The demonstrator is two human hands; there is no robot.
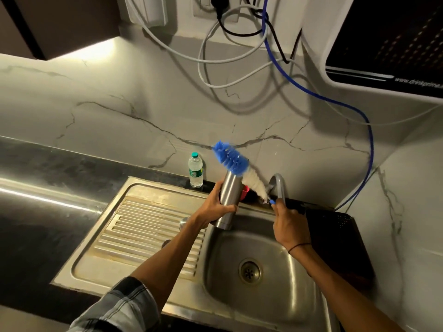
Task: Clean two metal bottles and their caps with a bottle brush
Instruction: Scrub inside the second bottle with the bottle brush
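My left hand (217, 207) grips a steel bottle (229, 200), held tilted over the left rim of the sink basin (282, 305). My right hand (286, 222) holds the handle end of a bottle brush (233, 159); its blue and white bristles reach up and left, above and behind the bottle's upper end. A small round metal piece (184, 222), maybe a cap, lies on the ribbed drainboard (134, 226), partly hidden by my left forearm. No second metal bottle is in sight.
A grey tap (279, 185) curves over the basin's back edge, with a pink object (245, 191) beside it. A small plastic water bottle (195, 170) stands behind the drainboard. A black basket (335, 238) sits right of the sink. Cables and a blue hose (369, 140) hang on the wall.
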